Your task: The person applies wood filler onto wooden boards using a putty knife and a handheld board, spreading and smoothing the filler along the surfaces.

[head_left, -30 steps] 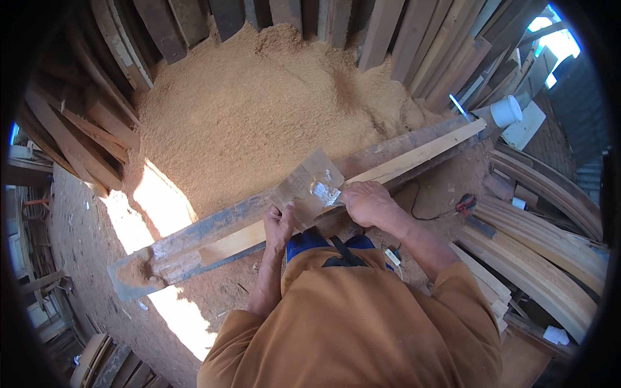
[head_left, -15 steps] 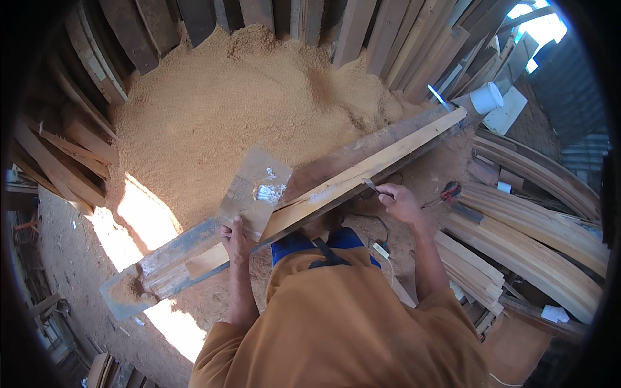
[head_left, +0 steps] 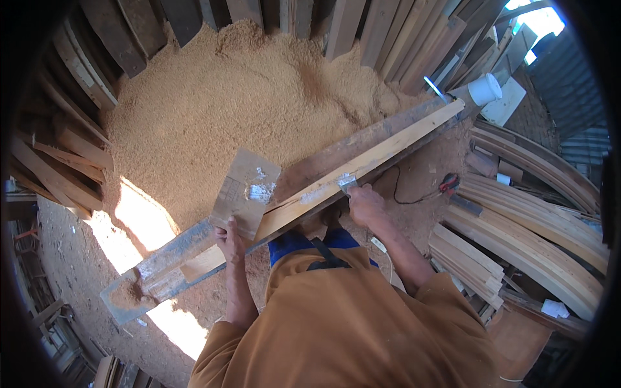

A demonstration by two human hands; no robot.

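My left hand (head_left: 230, 240) grips the near corner of a flat brown board (head_left: 238, 202), with white paste smeared on its upper face. In my right hand (head_left: 366, 204) is a putty knife (head_left: 348, 185), its blade against the top of a long pale wooden plank (head_left: 388, 150). Whitish paste lies on the plank beside the blade. The plank rests lengthwise on a longer dusty beam (head_left: 304, 174) that runs from lower left to upper right in front of me. The brown board covers part of the plank.
A large sawdust heap (head_left: 213, 110) lies beyond the beam, with upright planks behind it. A white bucket (head_left: 484, 89) stands at the beam's far right end. Stacked timber (head_left: 537, 239) fills the right side, near a red-handled tool (head_left: 449, 183) and a cable on the ground.
My right hand has moved left along the plank with the putty knife, and white paste now shows at its blade. The left hand and the board have shifted slightly left.
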